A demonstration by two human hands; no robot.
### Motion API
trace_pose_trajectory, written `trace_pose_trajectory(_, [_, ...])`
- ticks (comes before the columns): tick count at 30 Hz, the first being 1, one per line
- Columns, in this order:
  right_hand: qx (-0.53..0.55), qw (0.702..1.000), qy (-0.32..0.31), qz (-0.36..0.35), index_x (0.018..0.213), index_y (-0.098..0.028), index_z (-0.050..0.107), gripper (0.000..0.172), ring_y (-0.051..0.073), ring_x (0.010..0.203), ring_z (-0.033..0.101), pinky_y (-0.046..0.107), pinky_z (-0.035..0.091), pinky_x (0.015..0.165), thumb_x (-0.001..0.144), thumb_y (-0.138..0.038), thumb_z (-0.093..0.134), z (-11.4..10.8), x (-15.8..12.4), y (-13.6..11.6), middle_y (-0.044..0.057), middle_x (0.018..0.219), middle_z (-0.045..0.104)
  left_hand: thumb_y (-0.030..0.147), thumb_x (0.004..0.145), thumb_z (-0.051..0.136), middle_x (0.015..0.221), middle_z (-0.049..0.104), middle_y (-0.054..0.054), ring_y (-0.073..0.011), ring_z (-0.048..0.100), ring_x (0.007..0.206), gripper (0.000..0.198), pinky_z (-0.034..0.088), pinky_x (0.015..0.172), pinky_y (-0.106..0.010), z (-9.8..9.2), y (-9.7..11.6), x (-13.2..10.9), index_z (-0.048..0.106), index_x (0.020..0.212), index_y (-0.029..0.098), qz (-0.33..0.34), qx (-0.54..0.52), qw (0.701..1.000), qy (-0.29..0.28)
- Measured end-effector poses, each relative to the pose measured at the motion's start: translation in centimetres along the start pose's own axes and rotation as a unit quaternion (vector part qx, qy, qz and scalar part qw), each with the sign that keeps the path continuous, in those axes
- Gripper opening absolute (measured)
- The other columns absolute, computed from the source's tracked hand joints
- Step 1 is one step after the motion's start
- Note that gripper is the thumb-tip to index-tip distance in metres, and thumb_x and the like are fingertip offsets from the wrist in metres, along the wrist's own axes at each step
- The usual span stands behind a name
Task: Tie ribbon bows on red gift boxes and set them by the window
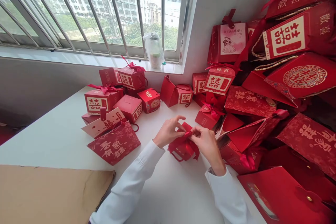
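A small red gift box (180,148) sits on the white table in front of me, with a red ribbon (188,143) gathered in a bow on its top. My left hand (169,132) is at the box's left, thumb and fingertips closed on the ribbon near the knot. From the right, my right hand (207,143) pinches the ribbon between thumb and forefinger. Ribbon tails hang over the box's near side, and a dark red cord loop (175,157) shows at its lower left.
Several red boxes (130,106) and an upright folded red bag (115,143) stand to the left. Red gift bags (309,136) are heaped along the right. Cardboard (52,192) lies front left. A bagged cup (154,52) stands on the sill by the barred window.
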State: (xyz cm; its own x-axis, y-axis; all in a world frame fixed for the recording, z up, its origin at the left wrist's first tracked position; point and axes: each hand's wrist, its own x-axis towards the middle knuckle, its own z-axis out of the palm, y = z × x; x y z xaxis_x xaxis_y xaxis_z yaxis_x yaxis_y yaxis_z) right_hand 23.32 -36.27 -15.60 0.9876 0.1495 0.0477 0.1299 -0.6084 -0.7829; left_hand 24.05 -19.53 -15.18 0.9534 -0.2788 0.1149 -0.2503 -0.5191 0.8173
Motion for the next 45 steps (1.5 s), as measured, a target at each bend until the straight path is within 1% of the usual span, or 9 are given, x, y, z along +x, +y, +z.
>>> trace_pose_trajectory(5, [0.012,1.0,0.01,0.0,0.062,-0.021,0.057,0.02,0.013,0.053,0.051,0.024,0.037,0.052,0.074,-0.037,0.061,0.2,0.1,0.4,-0.003,0.055,0.059,0.022,0.07,0.067,0.074,0.072,-0.001,-0.0173,0.061,0.077,0.052,0.042,0.072,-0.026,0.1,-0.9,0.4,0.049,0.119,0.016,-0.02,-0.091,0.996,-0.016])
trace_pose_trajectory(11, [0.04,0.999,-0.009,0.001,0.069,-0.021,0.057,0.018,0.013,0.053,0.052,0.023,0.038,0.05,0.075,-0.038,0.06,0.2,-0.1,0.4,-0.004,0.055,0.056,0.017,0.066,0.066,0.068,0.063,0.002,-0.0114,0.055,0.062,0.055,0.039,0.056,-0.021,0.2,-2.0,0.8,0.05,0.119,0.014,-0.09,-0.215,0.971,-0.049])
trace_pose_trajectory(14, [0.051,0.998,-0.03,-0.002,0.081,-0.022,0.059,0.016,0.013,0.054,0.054,0.023,0.04,0.051,0.075,-0.037,0.06,-0.3,-0.1,0.3,-0.004,0.06,0.058,0.02,0.066,0.068,0.07,0.063,0.001,-0.0113,0.055,0.062,0.057,0.038,0.055,-0.02,0.2,-2.1,0.9,0.05,0.12,0.014,-0.097,-0.216,0.971,-0.044])
trace_pose_trajectory(20, [0.088,0.995,-0.036,-0.021,0.098,-0.022,0.062,0.029,0.014,0.061,0.059,0.025,0.044,0.056,0.076,-0.039,0.061,-1.3,0.1,0.5,0.0,0.078,0.065,0.022,0.068,0.067,0.072,0.063,0.001,-0.0107,0.054,0.063,0.058,0.037,0.051,-0.018,0.0,-1.5,0.6,0.047,0.122,0.016,-0.087,-0.178,0.979,-0.044])
trace_pose_trajectory(25, [0.123,0.991,-0.034,-0.047,0.083,-0.021,0.066,0.019,0.016,0.07,0.062,0.026,0.047,0.065,0.079,-0.037,0.058,-0.9,0.1,0.4,0.002,0.08,0.068,0.018,0.066,0.065,0.072,0.063,0.002,-0.0087,0.051,0.059,0.059,0.037,0.049,-0.018,-0.1,-1.1,0.5,0.045,0.121,0.015,-0.09,-0.182,0.978,-0.046])
trace_pose_trajectory(31, [0.124,0.989,-0.026,-0.077,0.077,-0.019,0.063,0.016,0.014,0.067,0.06,0.023,0.046,0.062,0.079,-0.034,0.059,-0.8,0.2,1.0,0.0,0.074,0.066,0.019,0.066,0.066,0.07,0.063,0.002,-0.0086,0.05,0.057,0.062,0.037,0.048,-0.019,-0.3,-1.2,0.4,0.042,0.123,0.016,-0.082,-0.192,0.977,-0.047])
trace_pose_trajectory(37, [0.067,0.988,0.0,-0.141,0.072,-0.02,0.062,0.018,0.014,0.063,0.057,0.024,0.044,0.06,0.081,-0.034,0.058,-1.3,0.4,1.9,-0.001,0.07,0.064,0.029,0.066,0.073,0.07,0.065,0.001,-0.0099,0.052,0.057,0.066,0.039,0.052,-0.022,-0.7,-1.4,0.2,0.043,0.123,0.016,-0.094,-0.185,0.978,-0.038])
trace_pose_trajectory(41, [0.017,0.978,0.007,-0.207,0.073,-0.021,0.062,0.017,0.015,0.065,0.057,0.025,0.043,0.062,0.084,-0.031,0.056,-1.9,0.6,2.5,0.0,0.07,0.063,0.024,0.065,0.074,0.069,0.064,0.001,-0.0108,0.055,0.06,0.062,0.041,0.058,-0.024,-1.3,-1.1,0.2,0.046,0.119,0.014,-0.115,-0.199,0.972,-0.049])
trace_pose_trajectory(45, [-0.023,0.966,0.02,-0.256,0.075,-0.022,0.063,0.019,0.017,0.075,0.059,0.028,0.044,0.071,0.088,-0.03,0.052,-2.4,0.7,3.1,0.003,0.076,0.065,0.02,0.064,0.071,0.069,0.064,0.0,-0.0131,0.058,0.065,0.055,0.04,0.059,-0.025,-2.0,-0.8,0.2,0.048,0.114,0.012,-0.149,-0.224,0.961,-0.057])
